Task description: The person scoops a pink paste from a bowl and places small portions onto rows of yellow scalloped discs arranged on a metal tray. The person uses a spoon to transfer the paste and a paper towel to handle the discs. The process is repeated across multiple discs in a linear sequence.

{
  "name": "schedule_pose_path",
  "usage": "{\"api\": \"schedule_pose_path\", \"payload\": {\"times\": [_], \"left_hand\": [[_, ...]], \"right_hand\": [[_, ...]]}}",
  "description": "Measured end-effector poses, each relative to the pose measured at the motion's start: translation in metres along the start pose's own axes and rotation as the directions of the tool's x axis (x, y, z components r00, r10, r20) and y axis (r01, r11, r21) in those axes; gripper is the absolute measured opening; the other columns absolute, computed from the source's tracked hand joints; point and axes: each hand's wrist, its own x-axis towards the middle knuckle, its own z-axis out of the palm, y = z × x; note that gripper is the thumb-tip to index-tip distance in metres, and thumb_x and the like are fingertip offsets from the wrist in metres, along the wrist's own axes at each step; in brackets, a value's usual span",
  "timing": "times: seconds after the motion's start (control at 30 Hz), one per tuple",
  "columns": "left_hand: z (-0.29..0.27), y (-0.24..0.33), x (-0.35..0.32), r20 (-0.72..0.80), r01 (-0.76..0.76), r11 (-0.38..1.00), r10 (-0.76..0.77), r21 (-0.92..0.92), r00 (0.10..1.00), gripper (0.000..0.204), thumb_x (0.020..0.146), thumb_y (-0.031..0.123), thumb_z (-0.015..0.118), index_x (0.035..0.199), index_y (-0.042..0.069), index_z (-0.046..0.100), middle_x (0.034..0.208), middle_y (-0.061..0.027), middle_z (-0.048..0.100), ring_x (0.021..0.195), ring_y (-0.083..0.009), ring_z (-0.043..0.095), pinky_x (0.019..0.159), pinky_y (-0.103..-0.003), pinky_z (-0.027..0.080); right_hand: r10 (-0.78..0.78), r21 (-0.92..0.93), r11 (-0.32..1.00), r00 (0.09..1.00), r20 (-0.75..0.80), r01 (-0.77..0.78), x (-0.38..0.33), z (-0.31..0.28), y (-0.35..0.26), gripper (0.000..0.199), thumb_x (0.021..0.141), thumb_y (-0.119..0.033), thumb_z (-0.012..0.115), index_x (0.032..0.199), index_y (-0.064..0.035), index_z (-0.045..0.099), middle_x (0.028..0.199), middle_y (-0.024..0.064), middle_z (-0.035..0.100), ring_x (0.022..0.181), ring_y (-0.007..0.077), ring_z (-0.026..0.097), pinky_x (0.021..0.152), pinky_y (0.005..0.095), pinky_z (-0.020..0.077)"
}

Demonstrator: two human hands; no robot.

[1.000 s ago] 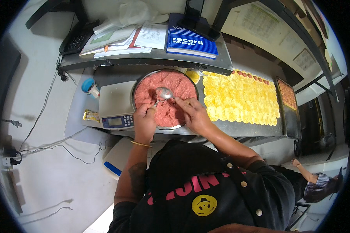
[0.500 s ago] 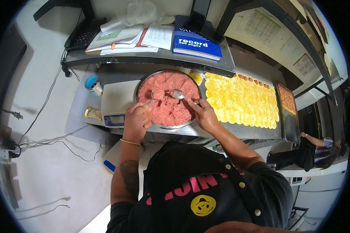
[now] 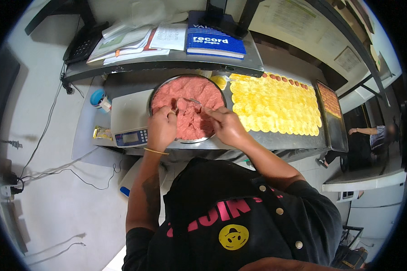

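A round metal bowl [image 3: 194, 141] full of pink ground meat [image 3: 185, 86] stands in front of me. My left hand [image 3: 163, 126] is closed on a spoon whose bowl end is mostly hidden under a lump of meat. In my right hand [image 3: 229, 128] is a metal spoon [image 3: 194, 101], its tip close to that lump. Both hands are over the near half of the meat. To the right, yellow round wrappers [image 3: 276, 108] lie in overlapping rows, and small portions of meat [image 3: 285, 79] sit on the far row.
Left of the bowl is a digital scale [image 3: 131, 137], with a blue cup [image 3: 98, 98] and a yellow packet [image 3: 102, 133] beyond it. A raised shelf [image 3: 135, 67] holds papers and a blue record book [image 3: 215, 38]. A tray [image 3: 333, 131] stands far right; another person [image 3: 377, 140] is beyond.
My left hand has shifted up and the two spoons are nearer each other over the meat. The whole view has moved slightly. The other person has changed stance.
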Motion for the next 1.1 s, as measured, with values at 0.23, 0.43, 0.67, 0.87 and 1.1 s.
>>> {"api": "schedule_pose_path", "payload": {"times": [0.23,0.43,0.67,0.87,1.1], "left_hand": [[0.002,0.001,-0.005,0.013,-0.029,0.999,0.028,0.045,1.0,0.021,0.096,0.018,0.057,0.089,0.0,0.066,0.086,-0.0295,0.067,0.083,-0.05,0.068,0.073,-0.053,0.053],[-0.005,0.02,-0.008,0.049,-0.054,0.994,0.049,0.098,0.998,0.022,0.097,0.02,0.055,0.09,0.001,0.065,0.087,-0.0296,0.068,0.085,-0.0511,0.068,0.076,-0.057,0.053],[-0.013,0.03,-0.01,0.071,-0.107,0.985,0.098,0.133,0.993,0.021,0.096,0.019,0.056,0.089,0.001,0.065,0.085,-0.0297,0.068,0.084,-0.0516,0.068,0.076,-0.06,0.053],[-0.016,0.033,-0.017,0.169,-0.215,0.937,0.172,0.276,0.97,0.02,0.098,0.017,0.056,0.092,0.002,0.066,0.084,-0.03,0.068,0.081,-0.0508,0.069,0.075,-0.059,0.054],[-0.001,0.023,-0.034,0.121,-0.203,0.947,0.177,0.25,0.977,0.016,0.097,0.016,0.057,0.093,0.002,0.063,0.078,-0.027,0.071,0.076,-0.0503,0.07,0.072,-0.06,0.056]], "right_hand": [[0.048,-0.016,0.999,0.999,0.019,-0.048,-0.004,-0.022,-0.006,0.044,0.086,0.003,0.065,0.128,-0.0072,0.076,0.088,0.0215,0.068,0.082,0.041,0.068,0.076,0.0473,0.0558],[-0.01,-0.028,1.0,1.0,0.0,0.01,-0.004,-0.02,-0.014,0.038,0.091,0.005,0.066,0.126,-0.0032,0.075,0.089,0.0219,0.068,0.078,0.0384,0.067,0.071,0.0432,0.0543],[0.032,-0.048,0.998,0.998,0.052,-0.029,-0.004,-0.026,-0.023,0.043,0.085,0.005,0.063,0.126,-0.0042,0.076,0.096,0.0228,0.071,0.087,0.0429,0.07,0.079,0.0483,0.0562],[0.02,-0.297,0.954,0.982,0.189,0.038,0.006,-0.024,-0.023,0.042,0.086,-0.001,0.063,0.125,-0.0089,0.077,0.096,0.0225,0.073,0.089,0.043,0.071,0.079,0.0492,0.0565],[0.305,0.26,0.88,0.893,0.331,-0.397,0.002,0.0,0.017,0.037,0.091,-0.004,0.062,0.124,-0.0082,0.079,0.091,0.0136,0.076,0.074,0.0238,0.068,0.069,0.0369,0.0532]]}}
